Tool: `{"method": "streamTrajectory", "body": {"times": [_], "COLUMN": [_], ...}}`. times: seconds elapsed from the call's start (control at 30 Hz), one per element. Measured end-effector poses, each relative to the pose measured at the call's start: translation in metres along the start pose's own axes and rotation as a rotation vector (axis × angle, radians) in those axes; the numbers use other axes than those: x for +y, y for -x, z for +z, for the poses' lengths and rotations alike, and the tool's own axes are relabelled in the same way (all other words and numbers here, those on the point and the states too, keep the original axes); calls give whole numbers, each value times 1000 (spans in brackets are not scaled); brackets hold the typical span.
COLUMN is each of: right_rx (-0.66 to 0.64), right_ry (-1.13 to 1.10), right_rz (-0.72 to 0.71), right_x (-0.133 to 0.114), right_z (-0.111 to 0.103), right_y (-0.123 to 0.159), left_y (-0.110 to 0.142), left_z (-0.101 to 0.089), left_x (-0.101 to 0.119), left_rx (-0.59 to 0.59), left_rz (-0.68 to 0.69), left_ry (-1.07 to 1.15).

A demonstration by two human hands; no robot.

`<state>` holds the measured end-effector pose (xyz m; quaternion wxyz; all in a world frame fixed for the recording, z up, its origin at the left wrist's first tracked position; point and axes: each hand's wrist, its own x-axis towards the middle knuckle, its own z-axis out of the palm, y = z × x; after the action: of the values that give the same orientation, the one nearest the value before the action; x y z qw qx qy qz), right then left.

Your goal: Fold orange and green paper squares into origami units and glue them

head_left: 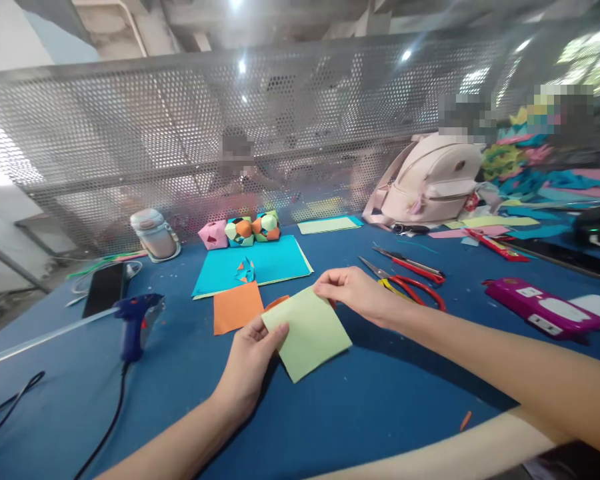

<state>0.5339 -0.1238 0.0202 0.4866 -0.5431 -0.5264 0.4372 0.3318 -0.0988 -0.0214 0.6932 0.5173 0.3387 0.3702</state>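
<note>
A pale green square of paper [313, 337] is held up over the table, tilted, between both hands. My left hand [255, 347] pinches its left corner, thumb on top. At its upper corner my right hand [347, 290] pinches it between thumb and fingers. Some orange paper [279, 302] shows behind the green sheet, most of it hidden. An orange paper square [238, 308] lies just beyond my left hand, touching the front of a stack of blue sheets [275, 260]. Small blue and orange scraps [246, 270] rest on that stack.
Scissors [405, 283] and red-handled pliers [415, 263] lie right of my right hand. A blue glue gun [137, 323] with its cord stands left. Folded paper balls [240, 231], a bottle [155, 235] and a pink backpack [430, 180] line the back. A purple power strip [545, 310] lies right.
</note>
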Motion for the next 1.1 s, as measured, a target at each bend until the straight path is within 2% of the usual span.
{"method": "streamTrajectory", "body": {"times": [0.1, 0.3, 0.4, 0.5, 0.6, 0.67, 0.73, 0.9, 1.1], "right_rx": [-35, -92, -104, -94, -125, -151, -163, -230, -182], "right_ry": [96, -59, 130, 344, 448, 489, 532, 670, 726], "right_rz": [28, 107, 90, 10, -3, -7, -90, -471, -680], "right_x": [0, 11, 16, 17, 20, 26, 35, 51, 56], "right_z": [2, 5, 5, 0, -5, -7, -7, -6, 1], "right_y": [9, 22, 25, 24, 24, 25, 28, 33, 34], "left_y": [3, 2, 1, -1, -2, -4, -5, -6, -7], "left_z": [1, 2, 2, -1, -8, -11, -14, -19, -20], "left_x": [1, -3, -2, 4, 8, 8, 7, 4, 8], "left_rx": [-16, 42, 9, -60, -94, -109, -138, -188, -234], "left_rz": [-17, -34, -39, 11, 171, 277, 337, 419, 490], "left_ry": [-72, -145, -181, -433, -798, -946, -1039, -1151, -1216]}}
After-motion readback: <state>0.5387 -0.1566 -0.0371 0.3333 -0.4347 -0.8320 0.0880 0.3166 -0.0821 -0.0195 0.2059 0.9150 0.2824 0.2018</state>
